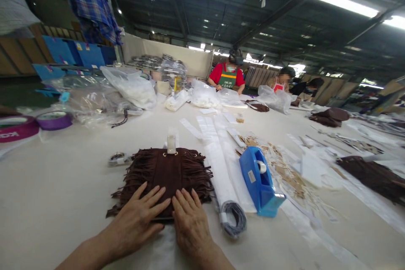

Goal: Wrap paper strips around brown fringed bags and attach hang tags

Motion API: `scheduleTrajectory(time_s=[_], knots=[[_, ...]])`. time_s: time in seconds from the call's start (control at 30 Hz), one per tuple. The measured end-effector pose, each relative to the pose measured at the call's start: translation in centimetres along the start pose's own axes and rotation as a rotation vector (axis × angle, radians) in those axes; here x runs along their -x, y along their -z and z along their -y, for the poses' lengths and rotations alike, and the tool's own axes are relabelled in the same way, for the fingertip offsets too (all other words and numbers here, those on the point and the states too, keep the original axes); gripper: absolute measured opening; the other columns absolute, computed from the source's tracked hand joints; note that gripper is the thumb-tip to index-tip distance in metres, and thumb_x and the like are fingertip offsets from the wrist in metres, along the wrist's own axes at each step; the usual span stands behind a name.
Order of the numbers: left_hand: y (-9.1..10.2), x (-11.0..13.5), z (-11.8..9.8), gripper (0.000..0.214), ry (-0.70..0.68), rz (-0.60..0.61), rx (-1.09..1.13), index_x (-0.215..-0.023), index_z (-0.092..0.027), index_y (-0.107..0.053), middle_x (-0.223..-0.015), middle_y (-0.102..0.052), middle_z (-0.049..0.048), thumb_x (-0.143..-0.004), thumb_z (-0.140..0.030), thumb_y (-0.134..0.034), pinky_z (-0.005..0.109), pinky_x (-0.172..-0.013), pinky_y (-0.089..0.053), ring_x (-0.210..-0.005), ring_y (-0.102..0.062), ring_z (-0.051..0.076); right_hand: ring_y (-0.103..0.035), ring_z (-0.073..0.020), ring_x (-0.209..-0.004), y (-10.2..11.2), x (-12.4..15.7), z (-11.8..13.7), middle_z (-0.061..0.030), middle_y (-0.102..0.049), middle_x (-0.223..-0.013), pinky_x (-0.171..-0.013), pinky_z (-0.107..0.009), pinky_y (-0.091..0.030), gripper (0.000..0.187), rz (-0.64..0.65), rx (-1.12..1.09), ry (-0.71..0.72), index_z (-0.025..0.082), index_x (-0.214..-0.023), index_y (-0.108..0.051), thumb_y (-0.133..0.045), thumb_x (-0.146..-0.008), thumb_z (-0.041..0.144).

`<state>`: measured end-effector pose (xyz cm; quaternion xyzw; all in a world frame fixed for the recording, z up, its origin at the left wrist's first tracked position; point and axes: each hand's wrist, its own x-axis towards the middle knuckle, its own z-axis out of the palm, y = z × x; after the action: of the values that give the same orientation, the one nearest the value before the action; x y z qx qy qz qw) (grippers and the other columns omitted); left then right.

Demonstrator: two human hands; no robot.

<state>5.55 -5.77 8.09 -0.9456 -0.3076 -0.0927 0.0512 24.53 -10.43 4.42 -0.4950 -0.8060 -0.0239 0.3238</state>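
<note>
A dark brown fringed bag lies flat on the pale table right before me, with fringe spread to both sides. My left hand rests on its lower left part, fingers stretched out. Against the lower middle, my right hand lies flat with its fingers extended. A whitish wrapped piece stands at the bag's top edge between small gold-coloured rings. Left of the bag sits a small wrapped item. To its right is a coiled dark strap with a white band around it.
A blue tape dispenser stands right of the coil, near scattered tags. Tape rolls and plastic bags lie at the left. Across the table, a person in a green apron works near others. Brown bags lie at the right.
</note>
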Motion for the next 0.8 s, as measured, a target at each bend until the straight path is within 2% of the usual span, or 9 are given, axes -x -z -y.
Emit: scheduleTrajectory(time_s=[0.1,0.17,0.27,0.37,0.47,0.53,0.67,0.73,0.8], knots=[[0.5,-2.3,-1.0,0.027,0.142,0.006,0.055,-0.105,-0.022,-0.064,-0.111,-0.065,0.0089,-0.089,-0.025,-0.042,0.049,-0.095,-0.044,-0.106,-0.058,0.025,-0.049,-0.0277,-0.119,0.2,0.0,0.1,-0.0124,-0.057,-0.125,-0.100,-0.051,-0.039,0.041,-0.023,0.023,0.032,0.011,-0.122,-0.053,-0.041,-0.083,0.009],[-0.5,-3.6,-1.5,0.033,0.222,-0.069,0.063,-0.110,-0.017,-0.061,-0.116,-0.062,0.0110,-0.088,-0.017,-0.036,0.041,-0.094,-0.046,-0.111,-0.055,0.024,-0.050,-0.0271,-0.119,0.6,0.1,0.0,-0.0118,-0.057,-0.125,-0.100,-0.049,-0.040,0.043,-0.016,0.021,0.041,0.011,-0.123,-0.052,-0.041,-0.082,0.008],[-2.4,-4.5,-2.2,0.041,0.319,-0.097,0.097,-0.118,-0.009,-0.055,-0.127,-0.053,0.0163,-0.080,-0.009,-0.041,0.040,-0.096,-0.045,-0.119,-0.048,0.028,-0.050,-0.0251,-0.119,0.5,0.3,-0.6,-0.0091,-0.058,-0.124,-0.100,-0.046,-0.041,0.045,0.014,-0.005,0.078,0.013,-0.124,-0.051,-0.043,-0.080,0.007],[-2.0,-5.1,-2.0,0.034,0.483,-0.057,0.258,-0.102,-0.013,-0.062,-0.117,-0.061,0.0124,-0.074,-0.006,-0.045,0.037,-0.093,-0.046,-0.112,-0.054,0.025,-0.051,-0.0232,-0.118,-0.4,0.7,-1.5,-0.0084,-0.061,-0.121,-0.102,-0.044,-0.039,0.044,-0.047,-0.014,0.081,0.016,-0.120,-0.054,-0.044,-0.078,0.007],[0.4,-7.3,0.6,0.026,0.675,-0.126,0.313,-0.086,-0.016,-0.061,-0.096,-0.065,0.0091,-0.086,-0.014,-0.035,0.035,-0.086,-0.048,-0.095,-0.060,0.021,-0.057,-0.0206,-0.110,-1.9,0.7,-2.3,-0.0072,-0.066,-0.112,-0.102,-0.039,-0.040,0.037,-0.184,0.068,0.168,0.017,-0.111,-0.059,-0.047,-0.077,0.008],[1.9,-9.8,3.6,0.030,0.802,-0.183,0.304,-0.090,-0.014,-0.059,-0.096,-0.062,0.0093,-0.092,-0.017,-0.029,0.038,-0.089,-0.045,-0.097,-0.057,0.020,-0.058,-0.0182,-0.109,-3.1,0.3,-2.8,-0.0060,-0.069,-0.104,-0.105,-0.034,-0.036,0.028,-0.340,0.148,0.284,0.016,-0.102,-0.062,-0.049,-0.078,0.010],[2.4,-15.2,9.7,0.021,0.956,-0.092,0.455,-0.098,-0.013,-0.057,-0.099,-0.060,0.0058,-0.090,-0.031,-0.050,0.040,-0.082,-0.049,-0.091,-0.058,0.019,-0.053,-0.0172,-0.116,-5.9,-0.1,-3.8,-0.0041,-0.072,-0.087,-0.111,-0.035,-0.028,0.021,-0.719,0.178,0.322,0.018,-0.084,-0.065,-0.044,-0.086,0.018],[1.8,-16.9,11.5,0.026,0.946,0.016,0.596,-0.103,-0.014,-0.056,-0.100,-0.060,0.0054,-0.088,-0.035,-0.054,0.036,-0.074,-0.052,-0.084,-0.060,0.017,-0.055,-0.0176,-0.114,-6.9,0.2,-4.3,-0.0027,-0.072,-0.087,-0.108,-0.035,-0.033,0.022,-0.749,0.210,0.329,0.020,-0.081,-0.065,-0.044,-0.087,0.017],[1.3,-17.5,12.4,0.028,0.883,0.113,0.747,-0.105,-0.014,-0.056,-0.099,-0.060,0.0051,-0.088,-0.035,-0.055,0.034,-0.071,-0.053,-0.082,-0.060,0.016,-0.059,-0.0168,-0.107,-7.5,0.5,-4.7,-0.0008,-0.072,-0.088,-0.105,-0.034,-0.038,0.021,-0.682,0.267,0.372,0.021,-0.081,-0.065,-0.046,-0.086,0.011]])
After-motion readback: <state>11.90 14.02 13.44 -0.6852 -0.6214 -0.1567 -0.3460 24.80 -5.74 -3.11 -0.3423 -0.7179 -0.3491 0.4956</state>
